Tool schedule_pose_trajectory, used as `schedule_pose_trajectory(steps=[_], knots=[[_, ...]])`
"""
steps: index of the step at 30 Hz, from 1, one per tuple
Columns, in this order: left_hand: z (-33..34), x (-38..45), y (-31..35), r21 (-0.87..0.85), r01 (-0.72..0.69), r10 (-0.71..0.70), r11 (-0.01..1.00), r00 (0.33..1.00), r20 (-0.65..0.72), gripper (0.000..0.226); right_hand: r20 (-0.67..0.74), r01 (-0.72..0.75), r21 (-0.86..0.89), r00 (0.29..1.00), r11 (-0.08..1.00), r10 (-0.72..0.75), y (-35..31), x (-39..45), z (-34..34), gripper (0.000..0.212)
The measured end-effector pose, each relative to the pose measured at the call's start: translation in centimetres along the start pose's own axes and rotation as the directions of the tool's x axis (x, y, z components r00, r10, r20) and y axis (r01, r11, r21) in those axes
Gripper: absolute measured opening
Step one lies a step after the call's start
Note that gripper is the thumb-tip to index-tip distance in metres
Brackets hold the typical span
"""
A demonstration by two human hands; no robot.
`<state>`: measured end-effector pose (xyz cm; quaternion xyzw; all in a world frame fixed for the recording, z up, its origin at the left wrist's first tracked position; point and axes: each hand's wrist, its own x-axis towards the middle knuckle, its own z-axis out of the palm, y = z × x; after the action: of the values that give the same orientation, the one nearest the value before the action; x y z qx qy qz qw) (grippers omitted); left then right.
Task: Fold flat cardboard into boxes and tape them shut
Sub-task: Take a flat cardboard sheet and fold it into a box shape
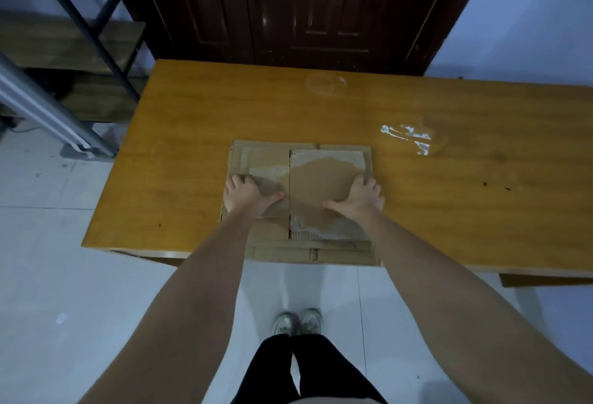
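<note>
Cardboard (321, 179), flattened and stacked, lies on the desk (192, 134), its near edge overhanging the desk's near edge. On top of it, the left hand (245, 193) and right hand (359, 195) grip the upper piece at its sides, fingers (369, 184) curled over the edges. Beyond the cardboard to the right, tape scraps (409, 139) stick to the desk; behind the desk stands a dark door (305, 9).
</note>
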<state>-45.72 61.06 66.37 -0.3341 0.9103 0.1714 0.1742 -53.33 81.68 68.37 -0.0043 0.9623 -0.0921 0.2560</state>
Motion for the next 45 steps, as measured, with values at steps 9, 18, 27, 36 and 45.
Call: schedule_pose_trajectory(steps=[9, 18, 27, 36, 45], knots=[[-1.3, -1.6, 1.3, -0.201, 0.011, -0.031, 0.979, 0.995, -0.098, 0.112, 0.006, -0.073, 0.061, 0.997, 0.996, 0.072, -1.0, -0.9, -1.3, 0.119], [-3.1, -3.8, 9.4, -0.197, -0.341, 0.332, 0.919, 0.94, -0.082, 0.091, -0.146, -0.266, 0.235, 0.941, 0.935, 0.304, 4.8, -4.3, -5.3, 0.116], [3.4, -12.1, 22.4, -0.164, -0.593, 0.615, 0.789, 0.754, 0.231, 0.1, -0.12, -0.53, 0.393, 0.781, 0.752, 0.613, 20.5, -11.4, -6.4, 0.105], [10.2, -20.8, 33.8, -0.111, -0.759, 0.74, 0.641, 0.573, 0.352, 0.104, -0.069, -0.609, 0.534, 0.66, 0.587, 0.748, 34.7, -16.2, -5.2, 0.1], [15.6, -27.7, 44.2, -0.067, -0.815, 0.768, 0.576, 0.511, 0.385, 0.106, -0.053, -0.564, 0.607, 0.674, 0.56, 0.737, 48.6, -17.5, -6.8, 0.1]])
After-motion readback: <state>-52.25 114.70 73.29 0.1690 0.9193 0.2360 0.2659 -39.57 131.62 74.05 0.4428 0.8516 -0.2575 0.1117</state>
